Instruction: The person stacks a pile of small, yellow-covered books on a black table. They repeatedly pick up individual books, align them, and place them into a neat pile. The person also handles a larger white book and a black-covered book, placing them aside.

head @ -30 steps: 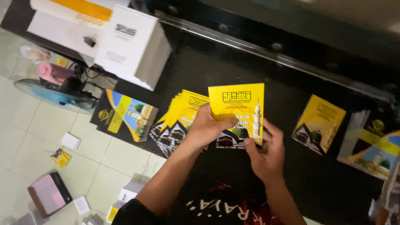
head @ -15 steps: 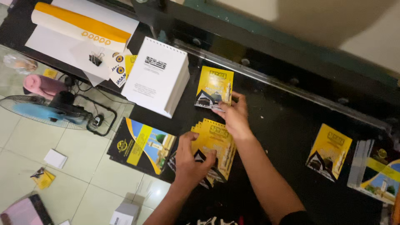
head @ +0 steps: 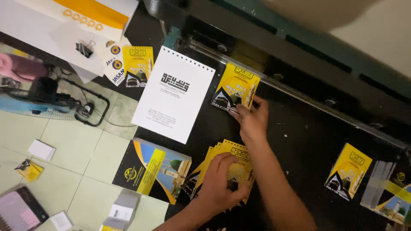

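Two hands split now: right hand [head: 252, 122] has carried one yellow booklet [head: 235, 89] to desk [head: 299, 141] at 12 o'clock, fingertips pinning it; left hand [head: 222, 182] presses fanned stack [head: 233, 160] at 6 o'clock.

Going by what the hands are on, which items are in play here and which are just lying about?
In play:
- left hand pressing on the fanned stack of yellow booklets
- right hand touching the single yellow booklet by the metal rail

Lying about:
- white spiral notepad
- landscape booklet
- yellow booklet at right
- binder clip
- floor fan
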